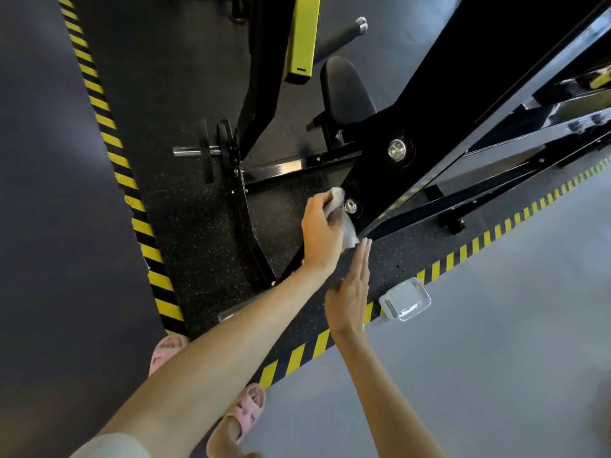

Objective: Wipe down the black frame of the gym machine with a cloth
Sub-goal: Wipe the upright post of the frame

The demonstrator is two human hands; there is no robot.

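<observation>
The black frame [426, 104] of the gym machine slants from the upper right down to the floor at centre. My left hand [320, 231] grips a light grey cloth [347, 226] and presses it on the frame beside a shiny bolt [350, 206]. My right hand [350, 292] is just below, fingers straight and together, lying flat along the lower end of the frame. The cloth is partly hidden under my left fingers.
A black seat pad [347, 90] and a yellow arm [302, 38] stand behind the frame. A weight plate on a steel peg [211, 152] is at the left. A clear plastic container [405, 299] sits on the yellow-black striped mat edge [463, 252]. My pink slippers [241, 418] are below.
</observation>
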